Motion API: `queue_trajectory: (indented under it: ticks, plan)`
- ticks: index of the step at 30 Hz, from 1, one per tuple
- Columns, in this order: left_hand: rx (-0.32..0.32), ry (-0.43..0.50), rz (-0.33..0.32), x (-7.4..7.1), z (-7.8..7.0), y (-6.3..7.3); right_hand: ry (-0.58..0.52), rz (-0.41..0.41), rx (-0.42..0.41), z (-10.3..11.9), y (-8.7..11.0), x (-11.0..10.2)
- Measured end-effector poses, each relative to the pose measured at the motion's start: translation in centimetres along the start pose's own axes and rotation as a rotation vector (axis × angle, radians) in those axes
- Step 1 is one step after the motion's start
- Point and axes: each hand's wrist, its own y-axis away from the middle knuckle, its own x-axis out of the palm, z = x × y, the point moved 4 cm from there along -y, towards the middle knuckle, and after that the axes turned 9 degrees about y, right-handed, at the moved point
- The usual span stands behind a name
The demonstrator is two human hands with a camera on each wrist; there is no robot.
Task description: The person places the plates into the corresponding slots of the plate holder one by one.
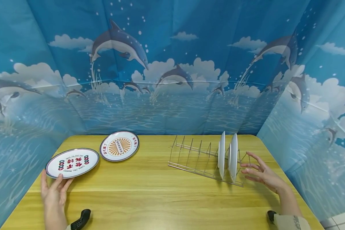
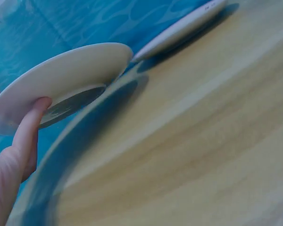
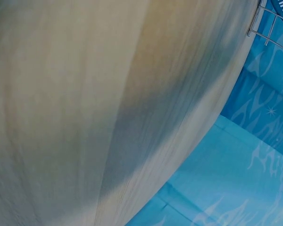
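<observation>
In the head view my left hand holds a white oval-looking plate with red characters and a dark rim by its near edge. The left wrist view shows the pale underside of this plate tilted above the table, with fingers beneath it. A second plate, with an orange sunburst, lies just right of it. My right hand is at the right end of a wire dish rack, fingers spread and slightly bent beside the end wires. Two white plates stand upright in the rack's right slots.
The wooden table ends at the back and sides against a blue dolphin-print curtain. Toward its left, the rack has several slots without plates. In the right wrist view only a corner of the rack shows.
</observation>
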Motion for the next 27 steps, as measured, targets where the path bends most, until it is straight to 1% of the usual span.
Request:
queue_trajectory:
  ticks: [4, 6, 8, 11, 13, 15, 21, 25, 27]
  plan:
    - [0.058, -0.004, 0.059, 2.3, 0.3, 0.5, 0.001, -0.002, 0.001, -0.1, -0.1, 0.0]
    - [0.069, -0.02, 0.12, 3.8, 0.8, 0.7, 0.0, -0.001, -0.002, -0.2, -0.1, 0.0]
    - [0.076, -0.058, 0.168, 5.3, 1.6, 0.9, -0.002, -0.002, -0.004, -0.2, -0.1, 0.0]
    - [0.062, -0.144, 0.242, 7.5, 3.4, 1.3, 0.0, -0.002, -0.005, -0.3, 0.0, -0.1]
    - [0.039, -0.225, 0.285, 8.8, 4.9, 1.6, 0.001, -0.001, -0.005, -0.3, 0.0, -0.1]
    - [-0.001, -0.303, 0.34, 10.0, 6.7, 1.9, 0.003, -0.001, -0.004, -0.3, 0.0, 0.0]
    - [-0.118, -0.512, 0.507, 13.1, 12.6, 2.9, -0.004, -0.009, -0.001, 0.0, 0.0, 0.0]
    - [-0.193, -0.594, 0.611, 14.9, 16.7, 3.9, -0.021, 0.0, -0.021, 0.3, 0.1, 0.1]
    - [-0.235, -0.616, 0.665, 15.9, 18.7, 4.7, -0.027, 0.008, -0.032, 0.5, 0.2, 0.2]
